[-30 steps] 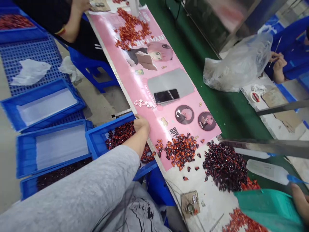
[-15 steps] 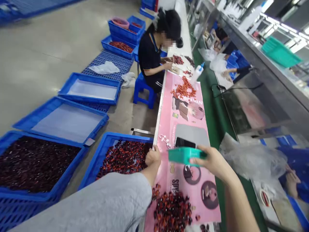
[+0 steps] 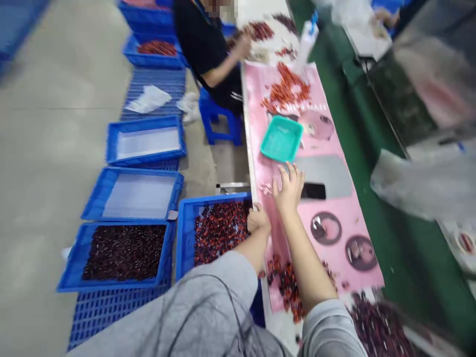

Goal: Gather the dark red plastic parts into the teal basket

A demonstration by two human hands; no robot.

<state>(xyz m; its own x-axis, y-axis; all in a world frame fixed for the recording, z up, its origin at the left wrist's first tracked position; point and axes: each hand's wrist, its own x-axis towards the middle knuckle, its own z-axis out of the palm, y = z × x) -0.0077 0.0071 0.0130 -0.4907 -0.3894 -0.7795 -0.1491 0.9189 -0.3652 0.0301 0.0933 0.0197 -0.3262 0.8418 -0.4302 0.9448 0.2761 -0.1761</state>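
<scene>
A glossy pink printed mat (image 3: pixel 297 208) covers the bench at centre frame. On it sits a smooth teal plastic tray (image 3: pixel 280 139). Left, ribbed blue plastic crates (image 3: pixel 182 233) hold shiny red-and-dark small pieces (image 3: pixel 219 230). Matt grey cloth sleeves (image 3: pixel 193 307) fill the lower frame.

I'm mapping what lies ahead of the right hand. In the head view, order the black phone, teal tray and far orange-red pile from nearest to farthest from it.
From the right hand:
1. Black phone, just to its right on the pink mat.
2. Teal tray, beyond the fingertips.
3. Orange-red pile, farther up the mat, past the tray.
</scene>
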